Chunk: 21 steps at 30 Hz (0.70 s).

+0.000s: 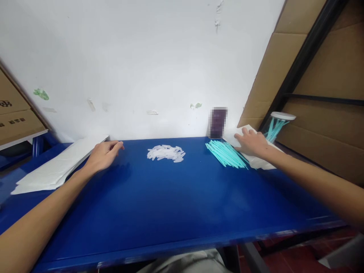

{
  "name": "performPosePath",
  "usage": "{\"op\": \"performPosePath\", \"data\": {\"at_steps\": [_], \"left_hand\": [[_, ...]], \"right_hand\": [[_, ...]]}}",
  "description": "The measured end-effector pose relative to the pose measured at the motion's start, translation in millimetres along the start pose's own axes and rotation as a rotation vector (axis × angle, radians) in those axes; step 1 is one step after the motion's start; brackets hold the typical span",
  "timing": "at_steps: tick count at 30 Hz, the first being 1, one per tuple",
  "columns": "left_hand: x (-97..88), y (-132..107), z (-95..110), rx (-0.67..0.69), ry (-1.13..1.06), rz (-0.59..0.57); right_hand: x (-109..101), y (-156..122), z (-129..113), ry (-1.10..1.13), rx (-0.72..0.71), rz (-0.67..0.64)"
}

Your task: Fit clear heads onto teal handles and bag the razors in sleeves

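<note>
The left hand rests loosely curled, holding nothing, beside the white sheets; the right hand presses spread fingers onto white paper, steadying it beside the teal sticks.

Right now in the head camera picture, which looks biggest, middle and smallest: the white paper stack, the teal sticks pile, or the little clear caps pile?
1. white paper stack
2. teal sticks pile
3. clear caps pile, only slightly smaller than the sticks.

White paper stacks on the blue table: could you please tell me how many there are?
2. One flat stack of white paper sheets lies at the table's left end beside the left hand; the other white paper stack sits at the right end under the right hand.
</note>
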<state>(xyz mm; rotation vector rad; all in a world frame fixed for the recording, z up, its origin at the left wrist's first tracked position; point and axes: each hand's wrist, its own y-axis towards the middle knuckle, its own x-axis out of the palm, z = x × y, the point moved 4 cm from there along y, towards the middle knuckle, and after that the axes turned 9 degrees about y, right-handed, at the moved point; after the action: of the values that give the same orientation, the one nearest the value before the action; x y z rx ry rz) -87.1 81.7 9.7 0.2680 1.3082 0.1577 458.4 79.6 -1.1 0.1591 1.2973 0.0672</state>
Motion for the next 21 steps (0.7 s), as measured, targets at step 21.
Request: {"op": "performPosePath", "data": {"at_steps": [21], "left_hand": [[6.5,2,-9,0.021,0.138,0.007]], "right_hand": [[0,1,-29,0.145,-0.024,-0.122]]}}
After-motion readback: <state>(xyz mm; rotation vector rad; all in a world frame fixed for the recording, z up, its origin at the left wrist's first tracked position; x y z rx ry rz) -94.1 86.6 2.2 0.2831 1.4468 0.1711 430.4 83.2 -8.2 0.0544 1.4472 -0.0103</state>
